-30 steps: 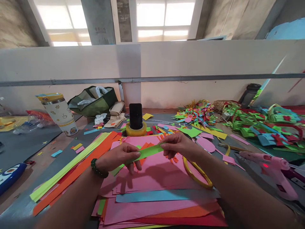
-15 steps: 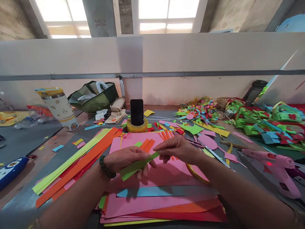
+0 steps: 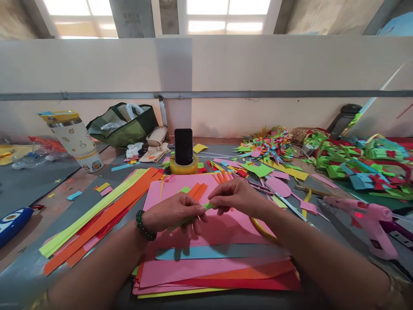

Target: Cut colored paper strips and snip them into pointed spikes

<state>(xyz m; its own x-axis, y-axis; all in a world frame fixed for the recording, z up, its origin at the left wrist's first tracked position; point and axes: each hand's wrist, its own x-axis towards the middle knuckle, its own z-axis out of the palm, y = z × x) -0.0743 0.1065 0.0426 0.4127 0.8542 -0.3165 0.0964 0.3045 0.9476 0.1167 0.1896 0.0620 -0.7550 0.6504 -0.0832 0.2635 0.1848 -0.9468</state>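
Observation:
Between my two hands is a green paper strip (image 3: pixel 209 206), seen nearly edge-on and partly hidden by fingers. My left hand (image 3: pixel 177 212), with a dark bead bracelet at the wrist, pinches it between thumb and forefinger, the other fingers loosely curled below. The thumb and fingertips of my right hand (image 3: pixel 232 197) close on the strip's far end. Under both hands lies a stack of pink paper sheets (image 3: pixel 226 230) with a blue strip (image 3: pixel 222 252) across it. Short orange strips (image 3: pixel 197 190) rest on the stack just beyond my left hand.
Long yellow and orange paper strips (image 3: pixel 103 219) lie at left, near a tumbler (image 3: pixel 75 142). A phone (image 3: pixel 183 146) stands on a tape roll (image 3: pixel 183 165). To the right are paper scraps (image 3: pixel 279 187), a pink glue gun (image 3: pixel 368 219) and paper baskets (image 3: pixel 368 172).
The green strip has turned from showing its broad face to nearly edge-on. Both hands stay close together, my right fingertips slightly nearer the left. The whole view has shifted slightly.

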